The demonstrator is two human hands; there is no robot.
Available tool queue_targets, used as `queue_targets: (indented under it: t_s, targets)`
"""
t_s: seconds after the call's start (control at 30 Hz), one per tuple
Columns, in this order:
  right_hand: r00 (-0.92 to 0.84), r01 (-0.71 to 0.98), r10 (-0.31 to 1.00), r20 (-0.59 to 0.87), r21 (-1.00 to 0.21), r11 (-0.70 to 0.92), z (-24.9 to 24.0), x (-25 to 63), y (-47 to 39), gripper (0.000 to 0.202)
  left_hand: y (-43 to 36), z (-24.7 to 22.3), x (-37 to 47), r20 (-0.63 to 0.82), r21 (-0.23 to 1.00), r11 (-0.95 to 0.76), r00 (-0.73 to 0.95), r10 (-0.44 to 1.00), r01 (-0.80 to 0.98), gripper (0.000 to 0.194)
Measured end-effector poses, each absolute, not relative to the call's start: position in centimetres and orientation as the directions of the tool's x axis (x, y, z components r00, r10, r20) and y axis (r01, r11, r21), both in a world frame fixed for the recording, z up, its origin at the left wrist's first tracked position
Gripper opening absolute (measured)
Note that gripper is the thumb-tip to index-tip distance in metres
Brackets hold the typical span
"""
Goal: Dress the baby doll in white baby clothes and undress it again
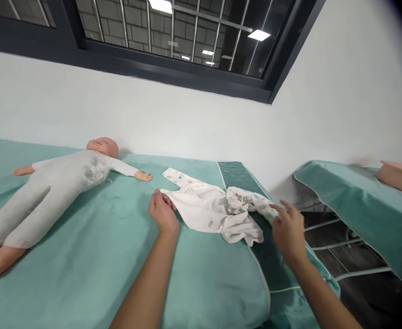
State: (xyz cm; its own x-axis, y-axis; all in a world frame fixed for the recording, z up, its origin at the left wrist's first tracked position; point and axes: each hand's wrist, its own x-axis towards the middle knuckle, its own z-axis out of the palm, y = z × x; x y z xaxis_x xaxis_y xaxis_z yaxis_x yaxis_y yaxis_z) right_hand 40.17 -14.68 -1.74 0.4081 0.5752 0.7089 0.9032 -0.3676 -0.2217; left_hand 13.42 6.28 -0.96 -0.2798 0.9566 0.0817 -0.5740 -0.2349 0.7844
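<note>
A small white garment [204,205] with a printed pattern on its sleeves lies crumpled on the green cloth [125,274]. My left hand [163,211] is closed on the garment's left edge and pulls that edge out into a point. At the other side, my right hand [289,228] is at the end of the patterned right sleeve [261,204], its fingers partly spread; whether it grips the cuff cannot be made out. A baby doll [64,176] with a white cloth body lies on its back to the left, arms stretched out, one hand near the garment's left sleeve.
Behind the green-covered surface stands a white wall [187,119] with a dark-framed barred window [187,68]. To the right, across a gap with metal bars low down, is another green-covered table [358,201] bearing a pinkish box [399,178].
</note>
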Motion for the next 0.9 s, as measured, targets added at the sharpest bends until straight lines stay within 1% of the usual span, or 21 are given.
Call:
queue_targets:
  t_s: [0.03, 0.07, 0.17, 0.23, 0.27, 0.3, 0.37, 0.43, 0.47, 0.57, 0.63, 0.7, 0.77, 0.9]
  targets:
    - [0.373, 0.924, 0.622, 0.688, -0.212, -0.319, -2.4, 38.6, -14.1, 0.036, 6.4, -0.9, 13.3, 0.084, 0.78, -0.253, -0.305, 0.949, -0.572, 0.038]
    - [0.348, 0.937, 0.649, 0.676, -0.235, -0.257, -2.9, 36.9, -13.4, 0.039, 6.5, -0.8, 13.3, 0.094, 0.78, -0.269, -0.319, 0.943, -0.566, 0.038]
    - [0.295, 0.915, 0.73, 0.616, -0.401, -0.031, -2.8, 32.4, -10.1, 0.041, 6.7, -0.6, 13.2, 0.149, 0.8, -0.307, -0.324, 0.934, -0.516, 0.04]
    - [0.269, 0.879, 0.764, 0.587, -0.474, 0.056, -2.2, 31.1, -7.3, 0.038, 6.6, -0.6, 13.3, 0.195, 0.825, -0.333, -0.323, 0.926, -0.457, 0.041]
    - [0.267, 0.863, 0.789, 0.553, -0.502, 0.059, -2.0, 31.0, -5.9, 0.038, 6.5, -0.6, 13.3, 0.216, 0.837, -0.344, -0.321, 0.922, -0.425, 0.042]
    - [0.29, 0.852, 0.81, 0.51, -0.524, 0.025, -1.8, 31.1, -4.5, 0.036, 6.4, -0.7, 13.3, 0.235, 0.847, -0.355, -0.319, 0.918, -0.395, 0.042]
    - [0.4, 0.822, 0.837, 0.374, -0.549, -0.148, -1.9, 32.0, -2.2, 0.034, 6.3, -0.8, 13.3, 0.261, 0.86, -0.368, -0.314, 0.913, -0.354, 0.042]
    - [0.501, 0.789, 0.812, 0.299, -0.544, -0.287, -2.3, 33.1, -0.8, 0.034, 6.2, -1.0, 13.2, 0.267, 0.864, -0.366, -0.303, 0.915, -0.346, 0.042]
    - [0.533, 0.777, 0.796, 0.285, -0.538, -0.328, -2.5, 33.6, -0.5, 0.035, 6.3, -1.1, 13.2, 0.267, 0.865, -0.364, -0.298, 0.916, -0.344, 0.042]
    - [0.551, 0.782, 0.785, 0.283, -0.505, -0.366, -3.2, 34.9, -0.6, 0.037, 6.7, -1.4, 13.2, 0.278, 0.88, -0.376, -0.327, 0.903, -0.291, 0.039]
    - [0.533, 0.802, 0.797, 0.286, -0.473, -0.366, -3.3, 35.8, -1.0, 0.036, 7.1, -1.6, 13.2, 0.293, 0.891, -0.396, -0.387, 0.874, -0.22, 0.032]
    - [0.525, 0.816, 0.803, 0.28, -0.433, -0.383, -3.2, 37.2, -1.5, 0.039, 7.5, -1.8, 13.3, 0.308, 0.897, -0.405, -0.407, 0.86, -0.177, 0.023]
    - [0.527, 0.826, 0.809, 0.262, -0.384, -0.413, -2.8, 38.9, -2.4, 0.037, 7.6, -2.1, 13.4, 0.316, 0.902, -0.397, -0.364, 0.876, -0.171, 0.019]
    - [0.534, 0.839, 0.814, 0.231, -0.27, -0.473, -1.7, 42.0, -5.0, 0.03, 7.6, -2.5, 13.5, 0.301, 0.923, -0.352, -0.276, 0.913, -0.158, 0.018]
